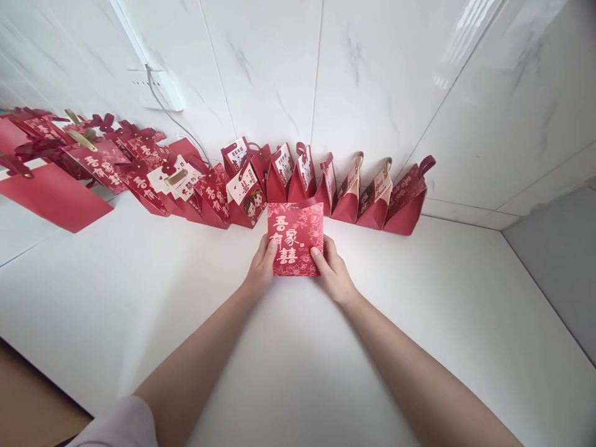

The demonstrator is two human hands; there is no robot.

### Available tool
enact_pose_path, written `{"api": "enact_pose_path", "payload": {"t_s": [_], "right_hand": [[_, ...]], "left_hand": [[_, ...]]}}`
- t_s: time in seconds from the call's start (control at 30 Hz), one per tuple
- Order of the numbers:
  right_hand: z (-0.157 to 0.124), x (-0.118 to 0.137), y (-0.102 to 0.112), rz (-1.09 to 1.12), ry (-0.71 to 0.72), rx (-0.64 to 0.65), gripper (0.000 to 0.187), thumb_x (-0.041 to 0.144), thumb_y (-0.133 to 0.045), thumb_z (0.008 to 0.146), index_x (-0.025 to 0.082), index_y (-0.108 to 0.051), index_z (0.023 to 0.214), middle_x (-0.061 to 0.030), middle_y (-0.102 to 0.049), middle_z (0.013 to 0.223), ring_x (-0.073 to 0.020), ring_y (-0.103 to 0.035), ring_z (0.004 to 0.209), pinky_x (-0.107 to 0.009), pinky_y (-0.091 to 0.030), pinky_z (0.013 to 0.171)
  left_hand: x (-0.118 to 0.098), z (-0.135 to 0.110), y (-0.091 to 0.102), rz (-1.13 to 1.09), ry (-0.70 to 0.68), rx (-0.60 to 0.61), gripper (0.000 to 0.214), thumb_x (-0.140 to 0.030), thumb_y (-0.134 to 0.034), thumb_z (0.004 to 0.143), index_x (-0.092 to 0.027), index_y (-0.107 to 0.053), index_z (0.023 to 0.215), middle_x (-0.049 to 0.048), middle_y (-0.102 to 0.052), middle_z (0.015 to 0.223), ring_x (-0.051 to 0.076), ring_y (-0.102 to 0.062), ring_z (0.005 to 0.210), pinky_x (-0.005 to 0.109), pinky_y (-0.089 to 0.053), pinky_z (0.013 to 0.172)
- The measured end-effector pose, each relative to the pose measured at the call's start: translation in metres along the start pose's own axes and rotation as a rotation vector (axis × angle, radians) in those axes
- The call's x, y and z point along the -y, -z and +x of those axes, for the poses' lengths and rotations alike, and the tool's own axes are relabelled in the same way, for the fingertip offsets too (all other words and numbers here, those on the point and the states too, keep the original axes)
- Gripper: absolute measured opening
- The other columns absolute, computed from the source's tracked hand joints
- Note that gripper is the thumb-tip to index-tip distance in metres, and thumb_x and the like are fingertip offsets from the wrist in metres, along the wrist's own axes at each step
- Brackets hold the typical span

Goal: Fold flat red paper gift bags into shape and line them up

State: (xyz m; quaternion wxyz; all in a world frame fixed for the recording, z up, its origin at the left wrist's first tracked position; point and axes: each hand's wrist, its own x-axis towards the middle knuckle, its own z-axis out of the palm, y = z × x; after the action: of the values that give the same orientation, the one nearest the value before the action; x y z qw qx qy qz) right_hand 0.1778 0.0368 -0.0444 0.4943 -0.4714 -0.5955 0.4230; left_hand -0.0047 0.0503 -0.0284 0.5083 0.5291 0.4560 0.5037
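Observation:
Between my two hands is a red gift box (298, 242) with pale Chinese characters and a flower pattern, its printed face toward me. My left hand (264, 259) grips its left edge, thumb on the front. On the opposite edge, my right hand (333, 267) holds it the same way, fingers behind. A dark red ribbon shows at the box's top. Just behind it stands a row of similar gift boxes with ribbon loops, among them a white-topped box with cartoon figures (246, 195) and a red one (406, 198) at the right end.
More red boxes (97, 162) crowd the left side of the white table (419, 323). A tiled wall (274, 68) rises behind, with a socket (156, 90) and a grey cable. Brown cardboard (32, 397) lies at the lower left; a grey panel (559, 261) borders the right.

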Motion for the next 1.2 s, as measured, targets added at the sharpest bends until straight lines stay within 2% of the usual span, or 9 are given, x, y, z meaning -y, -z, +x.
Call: {"api": "enact_pose_path", "payload": {"t_s": [0.33,0.67,0.8,0.9,1.0,1.1,1.2], "right_hand": [[-0.001,0.003,0.000,0.002,0.006,-0.004,0.048,0.054,-0.048,0.097,0.025,-0.043,0.135,-0.0074,-0.060,0.135,-0.0252,-0.058,0.123,-0.041,-0.044,0.105],[-0.001,0.001,0.000,0.007,-0.005,-0.011,0.051,0.057,-0.050,0.095,0.025,-0.043,0.135,-0.0084,-0.061,0.134,-0.0267,-0.059,0.121,-0.044,-0.044,0.105],[-0.002,0.002,-0.001,-0.011,0.037,-0.045,0.052,0.054,-0.052,0.095,0.024,-0.043,0.136,-0.0096,-0.060,0.134,-0.0272,-0.058,0.121,-0.046,-0.045,0.105],[-0.007,0.005,-0.003,-0.018,0.167,-0.115,0.059,0.048,-0.056,0.094,0.023,-0.034,0.144,-0.0117,-0.054,0.139,-0.0265,-0.056,0.123,-0.045,-0.047,0.104],[-0.013,0.008,-0.005,-0.071,0.320,-0.192,0.066,0.043,-0.058,0.094,0.022,-0.027,0.149,-0.0134,-0.053,0.137,-0.0266,-0.054,0.124,-0.047,-0.045,0.107],[-0.015,0.007,-0.007,-0.132,0.371,-0.207,0.059,0.040,-0.056,0.096,0.022,-0.032,0.147,-0.0134,-0.054,0.137,-0.0272,-0.056,0.123,-0.047,-0.046,0.106],[-0.015,0.006,-0.007,-0.170,0.395,-0.195,0.054,0.038,-0.054,0.097,0.023,-0.034,0.145,-0.0136,-0.052,0.139,-0.0271,-0.058,0.120,-0.046,-0.050,0.102]], "left_hand": [[-0.002,-0.002,-0.001,0.015,0.014,-0.018,0.053,-0.059,-0.043,0.095,-0.025,-0.049,0.134,0.0081,-0.058,0.135,0.026,-0.056,0.122,0.042,-0.045,0.106],[-0.001,-0.002,-0.002,-0.029,0.045,-0.040,0.050,-0.058,-0.048,0.093,-0.026,-0.052,0.131,0.0066,-0.062,0.130,0.026,-0.059,0.117,0.041,-0.047,0.102],[-0.002,-0.003,-0.001,-0.080,0.029,-0.031,0.046,-0.054,-0.052,0.092,-0.024,-0.054,0.126,0.0076,-0.064,0.124,0.025,-0.061,0.113,0.038,-0.051,0.095],[-0.005,-0.006,-0.001,-0.154,-0.081,0.020,0.038,-0.043,-0.061,0.089,-0.022,-0.056,0.120,0.0073,-0.065,0.117,0.023,-0.063,0.106,0.034,-0.053,0.089],[-0.007,-0.012,-0.002,-0.123,-0.234,0.006,0.034,-0.036,-0.064,0.088,-0.022,-0.054,0.117,0.0062,-0.065,0.113,0.020,-0.064,0.099,0.031,-0.054,0.086],[-0.009,-0.015,-0.002,0.066,-0.375,-0.036,0.040,-0.034,-0.062,0.089,-0.022,-0.050,0.126,0.0082,-0.062,0.116,0.020,-0.063,0.101,0.033,-0.053,0.091],[-0.011,-0.013,0.000,0.338,-0.665,-0.171,0.059,-0.027,-0.063,0.088,-0.024,-0.038,0.141,0.0117,-0.055,0.127,0.022,-0.059,0.113,0.037,-0.052,0.096]]}}
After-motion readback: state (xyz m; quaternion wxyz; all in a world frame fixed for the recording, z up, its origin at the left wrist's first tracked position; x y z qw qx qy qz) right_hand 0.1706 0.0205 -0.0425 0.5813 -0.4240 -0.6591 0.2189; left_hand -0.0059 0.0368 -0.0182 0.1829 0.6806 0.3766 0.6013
